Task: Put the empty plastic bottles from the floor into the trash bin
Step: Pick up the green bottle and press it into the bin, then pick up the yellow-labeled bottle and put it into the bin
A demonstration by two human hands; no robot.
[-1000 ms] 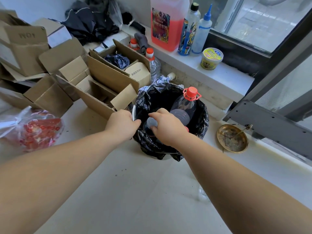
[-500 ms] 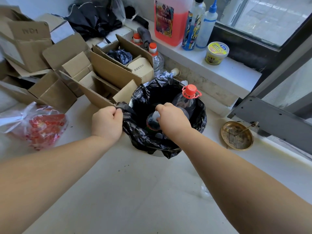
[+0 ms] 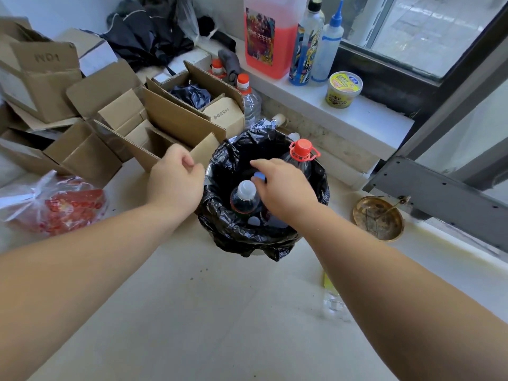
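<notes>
A pale floor (image 3: 220, 312) runs below a window ledge (image 3: 343, 111), with cardboard boxes (image 3: 115, 125) to the left. The bin (image 3: 247, 237), lined with a black bag, holds several bottles (image 3: 244, 199) standing upright. The right hand (image 3: 286, 191) hovers over them, fingers loosely apart. The left hand (image 3: 176, 180) is beside the rim, fingers curled, empty. Another bottle (image 3: 334, 301) lies on the floor under the right forearm.

Trash bin (image 3: 320, 185) mouth crowded by upright bottles (image 3: 244, 198); cardboard boxes (image 3: 165, 125) close against its left rim, window ledge (image 3: 357, 116) behind; near floor (image 3: 206, 312) open.
</notes>
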